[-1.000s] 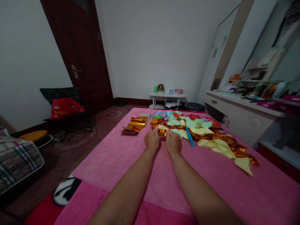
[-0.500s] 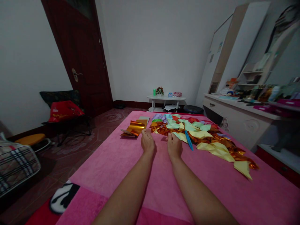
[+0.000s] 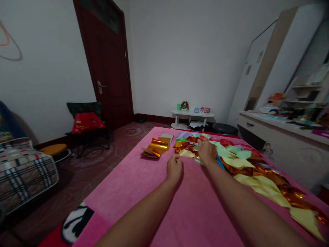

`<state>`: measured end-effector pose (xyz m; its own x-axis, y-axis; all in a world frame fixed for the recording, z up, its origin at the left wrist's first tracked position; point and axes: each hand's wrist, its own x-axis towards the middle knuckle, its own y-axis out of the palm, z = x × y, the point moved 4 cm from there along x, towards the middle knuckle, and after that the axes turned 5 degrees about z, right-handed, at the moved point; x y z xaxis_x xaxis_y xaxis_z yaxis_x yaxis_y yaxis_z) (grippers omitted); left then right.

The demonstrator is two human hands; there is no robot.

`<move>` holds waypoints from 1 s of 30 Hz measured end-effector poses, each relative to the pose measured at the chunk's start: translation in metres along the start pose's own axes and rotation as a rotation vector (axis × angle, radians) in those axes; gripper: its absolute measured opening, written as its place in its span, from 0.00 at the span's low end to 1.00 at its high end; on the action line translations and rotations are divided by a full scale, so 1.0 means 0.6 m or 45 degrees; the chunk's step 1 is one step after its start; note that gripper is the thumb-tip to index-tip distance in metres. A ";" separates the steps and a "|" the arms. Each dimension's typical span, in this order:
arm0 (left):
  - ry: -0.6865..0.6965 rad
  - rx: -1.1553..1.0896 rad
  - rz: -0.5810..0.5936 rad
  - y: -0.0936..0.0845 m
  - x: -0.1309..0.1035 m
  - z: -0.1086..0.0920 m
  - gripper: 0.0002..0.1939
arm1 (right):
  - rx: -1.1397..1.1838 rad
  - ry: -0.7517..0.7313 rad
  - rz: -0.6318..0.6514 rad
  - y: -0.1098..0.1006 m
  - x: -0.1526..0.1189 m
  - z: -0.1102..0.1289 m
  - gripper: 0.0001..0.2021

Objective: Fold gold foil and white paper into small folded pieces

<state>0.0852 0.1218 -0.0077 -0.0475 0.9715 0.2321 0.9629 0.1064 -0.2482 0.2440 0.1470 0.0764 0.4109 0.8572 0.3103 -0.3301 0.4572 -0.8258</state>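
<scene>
My left hand (image 3: 174,167) is closed just above the pink cloth, its fingertips pinched together beside a pale yellow paper piece (image 3: 186,153). Whatever those fingers hold is too small to make out. My right hand (image 3: 207,151) reaches farther forward, over the pile of folded paper, with its fingers curled. What lies in them is hidden. Around it spread mint-green paper (image 3: 222,150), shiny orange foil (image 3: 273,176) and yellow paper strips (image 3: 264,187). A slender blue object (image 3: 220,162) shows partly behind my right wrist.
Gold foil sheets (image 3: 157,146) lie to the left on the pink cloth (image 3: 128,185). Beyond stands a low white table (image 3: 192,113) with small items. A cluttered dresser (image 3: 277,137) is at the right, and a chair with a red bag (image 3: 87,122) at the left.
My right hand has moved forward over the paper pile, away from my left hand, and now partly covers the blue object. The view has turned left, shifting the scene to the right.
</scene>
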 end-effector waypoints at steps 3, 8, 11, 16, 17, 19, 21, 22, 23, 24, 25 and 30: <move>0.138 0.016 0.169 -0.018 -0.005 -0.012 0.08 | 0.024 0.005 -0.036 -0.007 0.015 -0.004 0.30; 0.395 0.490 0.112 -0.151 0.051 -0.039 0.09 | 0.211 -0.411 0.157 0.060 -0.061 -0.018 0.21; 0.293 0.613 0.103 -0.225 0.117 -0.023 0.10 | 0.302 -0.554 0.376 0.107 -0.102 -0.026 0.17; 0.115 0.803 0.410 -0.251 0.170 0.028 0.12 | 0.320 -0.641 0.521 0.124 -0.115 -0.026 0.12; 0.083 0.841 0.458 -0.249 0.170 0.036 0.13 | 0.314 -0.665 0.529 0.122 -0.115 -0.025 0.12; 0.018 0.923 0.513 -0.246 0.167 0.044 0.18 | 0.287 -0.715 0.539 0.116 -0.119 -0.022 0.12; -0.033 1.011 0.516 -0.243 0.163 0.043 0.25 | 0.249 -0.743 0.539 0.112 -0.124 -0.020 0.12; -0.050 1.055 0.508 -0.242 0.161 0.040 0.28 | 0.238 -0.746 0.538 0.111 -0.126 -0.019 0.12; -0.060 1.099 0.503 -0.240 0.159 0.035 0.30 | 0.232 -0.745 0.537 0.111 -0.127 -0.018 0.11; -0.066 1.141 0.500 -0.236 0.158 0.030 0.31 | 0.233 -0.741 0.541 0.111 -0.128 -0.018 0.11; -0.069 1.178 0.507 -0.232 0.156 0.025 0.30 | 0.238 -0.736 0.547 0.111 -0.129 -0.017 0.11; -0.091 1.302 0.514 -0.217 0.155 0.013 0.26 | 0.252 -0.722 0.589 0.113 -0.126 -0.018 0.11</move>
<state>-0.0468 0.1997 0.0387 0.1746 0.9807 -0.0882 0.2380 -0.1290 -0.9627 0.1997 0.1106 -0.0080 -0.2891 0.9380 0.1914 -0.5308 0.0094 -0.8474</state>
